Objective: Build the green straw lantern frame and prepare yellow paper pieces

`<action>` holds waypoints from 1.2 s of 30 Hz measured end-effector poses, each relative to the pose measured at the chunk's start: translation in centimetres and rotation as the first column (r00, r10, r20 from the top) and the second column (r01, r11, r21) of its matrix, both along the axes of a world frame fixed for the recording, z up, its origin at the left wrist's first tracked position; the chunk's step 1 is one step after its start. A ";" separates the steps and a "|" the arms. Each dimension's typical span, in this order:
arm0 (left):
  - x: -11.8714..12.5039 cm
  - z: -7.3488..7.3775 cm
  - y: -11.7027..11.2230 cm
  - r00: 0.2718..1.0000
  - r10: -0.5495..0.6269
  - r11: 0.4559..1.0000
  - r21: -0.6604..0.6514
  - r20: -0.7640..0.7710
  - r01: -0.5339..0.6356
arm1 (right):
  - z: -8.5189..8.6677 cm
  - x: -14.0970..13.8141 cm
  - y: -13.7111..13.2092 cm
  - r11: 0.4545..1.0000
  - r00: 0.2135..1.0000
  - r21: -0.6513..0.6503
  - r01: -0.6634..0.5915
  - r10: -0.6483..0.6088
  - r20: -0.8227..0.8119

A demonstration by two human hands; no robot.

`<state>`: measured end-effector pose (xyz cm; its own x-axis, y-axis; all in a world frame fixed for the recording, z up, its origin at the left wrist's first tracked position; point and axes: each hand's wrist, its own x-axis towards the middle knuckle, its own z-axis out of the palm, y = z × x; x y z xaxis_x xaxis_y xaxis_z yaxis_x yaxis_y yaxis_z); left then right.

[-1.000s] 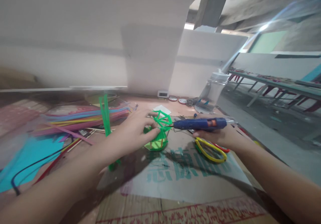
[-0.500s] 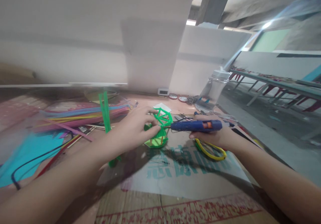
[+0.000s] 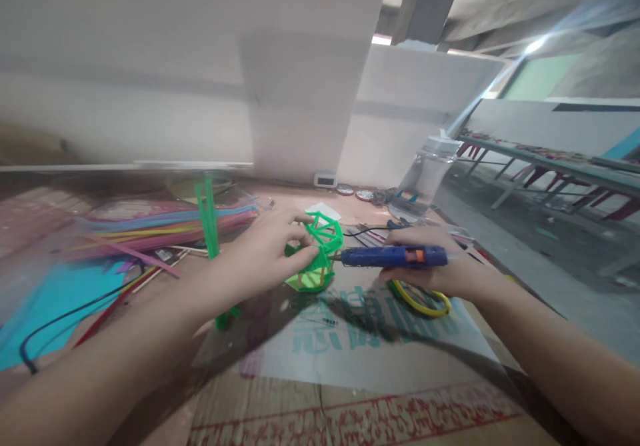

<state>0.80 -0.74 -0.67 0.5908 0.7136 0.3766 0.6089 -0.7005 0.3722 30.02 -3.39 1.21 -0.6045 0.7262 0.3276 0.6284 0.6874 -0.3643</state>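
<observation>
My left hand point(image 3: 287, 243) pinches the left side of a small green lattice frame point(image 3: 326, 229), which has thin orange-brown uprights and a light green base point(image 3: 313, 281). In my right hand point(image 3: 425, 263) is a blue hot glue gun point(image 3: 387, 257) with an orange patch on its body. Its nozzle points left and meets or nearly meets the frame's right side; I cannot tell if they touch. Below the right hand lie yellow-handled scissors point(image 3: 425, 303). Beside my left wrist stands a bundle of green strips point(image 3: 207, 216), its lower part hidden by the forearm.
Colourful strips point(image 3: 165, 226) are heaped at the left, near a blue sheet point(image 3: 55, 306) and a black cable point(image 3: 60, 316). A clear bottle point(image 3: 425, 176) stands at the back right. A small white digital display point(image 3: 325, 180) sits against the wall. Printed translucent plastic point(image 3: 370, 359) covers the table's middle.
The glue gun has shifted slightly right, its nozzle drawing a little away from where it pointed on the frame. My left hand keeps its hold, with the frame nearly unmoved.
</observation>
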 end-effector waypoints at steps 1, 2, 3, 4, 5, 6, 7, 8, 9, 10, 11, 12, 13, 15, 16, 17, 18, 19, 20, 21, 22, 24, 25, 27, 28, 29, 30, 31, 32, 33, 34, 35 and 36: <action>0.0 0.0 0.0 1.000 0.002 1.000 -0.002 -0.001 -0.002 | 0.0 0.0 -0.1 1.000 1.000 -0.012 0.009 -0.009 -0.021; 0.0 0.0 0.0 1.000 0.002 1.000 0.000 -0.002 -0.002 | 0.0 -0.1 -0.1 0.999 0.998 -0.028 0.020 -0.022 -0.052; 0.0 0.0 0.0 1.000 -0.004 1.000 0.002 -0.006 0.004 | 0.0 -0.1 -0.2 0.998 0.994 -0.042 0.037 -0.041 -0.102; 0.0 0.1 0.0 1.000 -0.013 1.000 0.005 -0.008 0.013 | -0.1 -0.1 -0.1 0.997 0.984 -0.056 0.058 -0.067 -0.165; 0.0 0.1 0.0 1.000 -0.021 1.000 0.009 -0.007 0.021 | -0.2 -0.1 0.0 0.994 0.968 -0.076 0.079 -0.095 -0.234; 0.0 0.1 -0.1 1.000 -0.026 1.000 0.007 -0.004 0.026 | -0.4 0.0 0.2 0.990 0.945 -0.102 0.093 -0.120 -0.305; 0.0 0.1 0.0 1.000 -0.026 1.000 0.002 -0.002 0.026 | -0.5 0.2 0.5 0.986 0.918 -0.135 0.098 -0.142 -0.371; 0.0 0.1 0.0 1.000 -0.023 1.000 -0.005 0.000 0.023 | -0.6 0.4 1.0 0.982 0.890 -0.165 0.096 -0.159 -0.427; -0.1 0.1 0.0 1.000 -0.019 1.000 -0.013 0.001 0.019 | -0.6 0.6 1.7 0.978 0.867 -0.189 0.089 -0.170 -0.469; -0.1 0.1 0.1 1.000 -0.016 1.000 -0.018 0.000 0.016 | -0.6 0.9 2.5 0.975 0.851 -0.208 0.084 -0.178 -0.494; -0.2 0.1 0.1 1.000 -0.016 1.000 -0.024 -0.004 0.016 | -0.6 1.1 3.5 0.974 0.841 -0.205 0.092 -0.187 -0.507; -0.2 0.1 0.2 1.000 -0.018 0.999 -0.026 -0.007 0.018 | -0.6 1.2 4.6 0.973 0.844 -0.198 0.115 -0.201 -0.497; -0.2 0.1 0.2 1.000 -0.023 0.999 -0.024 -0.009 0.022 | -0.7 1.2 5.8 0.969 0.860 -0.200 0.145 -0.223 -0.458; -0.2 0.1 0.2 0.999 -0.030 0.999 -0.021 -0.017 0.030 | -1.0 1.0 8.5 0.957 0.873 -0.193 0.215 -0.277 -0.401; -0.1 0.2 0.2 0.999 -0.028 0.999 -0.018 -0.017 0.028 | -1.3 0.8 9.9 0.946 0.884 -0.200 0.256 -0.313 -0.348; -0.1 0.3 0.1 1.000 -0.026 1.000 -0.018 -0.017 0.026 | -1.7 0.5 11.2 0.927 0.884 -0.211 0.309 -0.362 -0.297; 0.0 0.3 0.1 1.000 -0.026 0.999 -0.019 -0.016 0.026 | -2.2 0.1 12.5 0.907 0.877 -0.218 0.360 -0.409 -0.252; 0.1 0.4 0.0 1.000 -0.025 0.999 -0.022 -0.015 0.025 | -2.8 -0.2 13.7 0.897 0.872 -0.223 0.381 -0.429 -0.234; 0.1 0.5 -0.1 1.000 -0.028 0.999 -0.023 -0.013 0.028 | -3.5 -0.5 14.7 0.890 0.868 -0.227 0.396 -0.443 -0.224; 0.1 0.6 -0.1 0.999 -0.034 0.999 -0.022 -0.011 0.034 | -4.1 -0.8 15.5 0.882 0.863 -0.233 0.410 -0.458 -0.212; 0.1 0.6 -0.2 0.999 -0.043 0.999 -0.021 -0.012 0.043 | -4.8 -1.0 16.2 0.874 0.859 -0.241 0.422 -0.470 -0.201; 0.1 0.7 -0.2 0.999 -0.050 0.999 -0.019 -0.008 0.050 | -6.1 -1.2 17.0 0.859 0.857 -0.261 0.439 -0.488 -0.167; 0.0 0.6 -0.2 0.999 -0.046 0.999 -0.023 -0.008 0.046 | -6.5 -1.2 17.2 0.853 0.857 -0.272 0.445 -0.494 -0.147; -0.1 0.6 -0.1 0.999 -0.037 0.999 -0.032 -0.013 0.037 | -7.0 -1.1 17.3 0.844 0.859 -0.288 0.453 -0.499 -0.110; -0.1 0.5 -0.1 0.999 -0.033 0.999 -0.037 -0.019 0.033 | -7.0 -1.0 17.3 0.840 0.859 -0.289 0.459 -0.503 -0.095; -0.2 0.4 0.0 0.999 -0.033 0.999 -0.039 -0.024 0.032 | -6.9 -0.7 17.1 0.836 0.858 -0.285 0.468 -0.508 -0.081; -0.2 0.3 0.1 0.999 -0.034 0.999 -0.038 -0.028 0.033 | -6.6 -0.5 16.9 0.832 0.854 -0.277 0.480 -0.516 -0.069; -0.2 0.3 0.1 0.999 -0.033 0.999 -0.035 -0.028 0.032 | -6.1 -0.1 16.5 0.827 0.847 -0.264 0.497 -0.528 -0.058; -0.3 0.2 0.2 0.999 -0.031 0.999 -0.033 -0.030 0.030 | -5.6 0.3 16.0 0.820 0.838 -0.245 0.517 -0.544 -0.052; -0.3 0.1 0.3 0.999 -0.030 0.999 -0.028 -0.029 0.029 | -5.1 0.7 15.4 0.812 0.825 -0.222 0.541 -0.563 -0.051; -0.3 0.1 0.3 0.999 -0.032 0.999 -0.020 -0.028 0.031 | -4.6 1.0 14.5 0.803 0.809 -0.187 0.565 -0.584 -0.063; -0.3 0.0 0.3 0.999 -0.038 0.999 -0.012 -0.025 0.038 | -4.2 1.3 13.5 0.798 0.797 -0.148 0.584 -0.598 -0.085; -0.3 0.0 0.3 0.999 -0.048 0.999 -0.005 -0.022 0.047 | -3.9 1.5 12.3 0.795 0.786 -0.098 0.598 -0.606 -0.117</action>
<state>0.52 -0.42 -0.64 0.6322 0.6863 0.3596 0.5831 -0.7271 0.3625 31.57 8.88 -2.71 0.0091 0.9462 0.3233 0.8500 0.1630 -0.5010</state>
